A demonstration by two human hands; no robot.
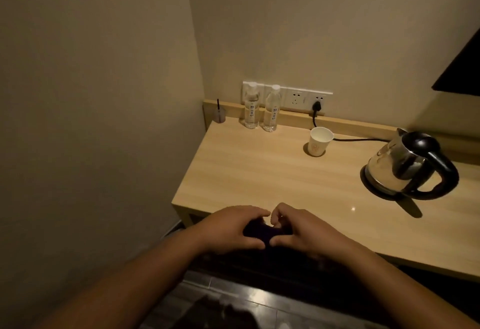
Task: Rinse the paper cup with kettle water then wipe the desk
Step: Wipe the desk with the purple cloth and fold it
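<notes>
A white paper cup [320, 141] stands upright near the back of the light wooden desk [259, 172]. A steel kettle [405, 165] with a black handle sits on its base at the right, its cord running to the wall socket. My left hand [231, 230] and my right hand [306, 232] meet at the desk's front edge, fingertips touching, both closed around a small dark object [255, 232]. What that dark object is cannot be made out in the dim light.
Two clear water bottles [261, 110] stand at the back by the socket strip [298, 98]. A small cup with a dark stick [219, 114] sits in the back left corner. Walls close in at the left and behind. Dark floor lies below.
</notes>
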